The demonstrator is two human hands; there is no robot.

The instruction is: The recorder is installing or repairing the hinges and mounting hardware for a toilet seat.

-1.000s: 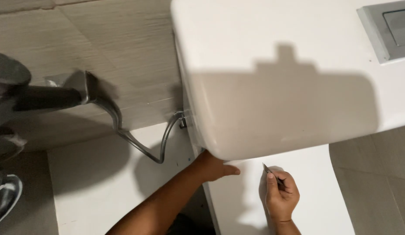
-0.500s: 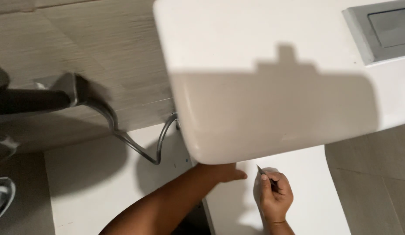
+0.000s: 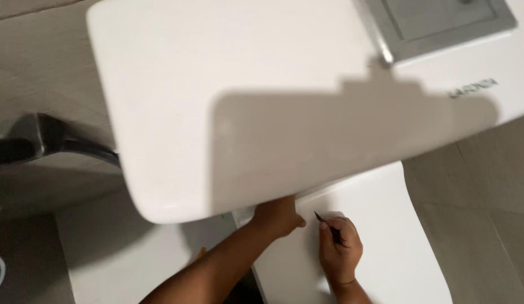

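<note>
Reaching under the near edge of the white cistern (image 3: 262, 95), I am pressing my left hand (image 3: 279, 217) against the white toilet body (image 3: 386, 236) right where the tank overhangs it; the fingers are curled loosely and I cannot tell whether they are closing on anything. Just to the right, my right hand (image 3: 341, 247) is pinching a thin dark pointed tool (image 3: 323, 220) between thumb and fingers, with its tip aiming up and left toward the seam below the tank. Both hands are sitting near each other, close to me. Far right on the tank top, a grey flush plate (image 3: 442, 22) is showing. At the left, a dark hose (image 3: 87, 147) is running behind the tank.
</note>
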